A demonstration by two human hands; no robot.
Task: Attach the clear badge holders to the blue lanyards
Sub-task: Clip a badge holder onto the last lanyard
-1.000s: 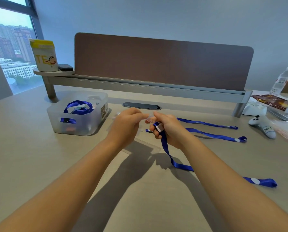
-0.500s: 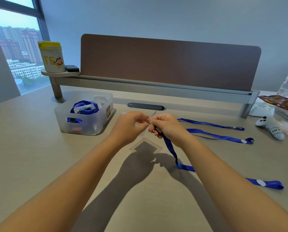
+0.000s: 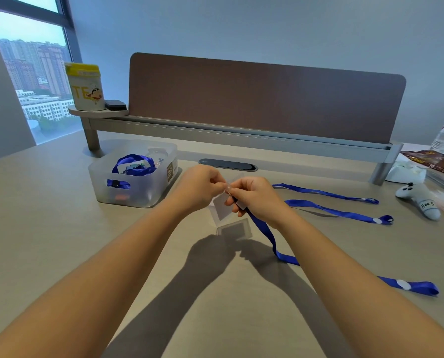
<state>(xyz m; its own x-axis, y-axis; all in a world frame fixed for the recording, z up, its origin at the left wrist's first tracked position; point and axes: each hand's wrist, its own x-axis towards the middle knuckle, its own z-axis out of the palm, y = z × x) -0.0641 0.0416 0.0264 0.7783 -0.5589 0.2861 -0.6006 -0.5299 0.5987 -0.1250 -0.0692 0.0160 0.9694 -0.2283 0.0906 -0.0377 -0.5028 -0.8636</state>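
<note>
The holder [image 3: 222,208] hangs just below your fingers [image 3: 228,187]: left hand [image 3: 199,187] pinches its top, right hand [image 3: 254,196] grasps the lanyard [image 3: 263,228] clip. Whether it's hooked, I cannot tell. Beyond, two lanyards [image 3: 337,210] lie bare; the bin [image 3: 135,174] holds more.

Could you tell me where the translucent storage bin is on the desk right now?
The translucent bin sits left of centre on the desk, just left of the left hand, below the small shelf holding the yellow-lidded canister.

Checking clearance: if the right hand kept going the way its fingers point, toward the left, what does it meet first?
Almost at once, the left hand: the right hand already meets it fingertip to fingertip over the clear badge holder. Beyond lies the translucent bin, though depth is unclear.
</note>
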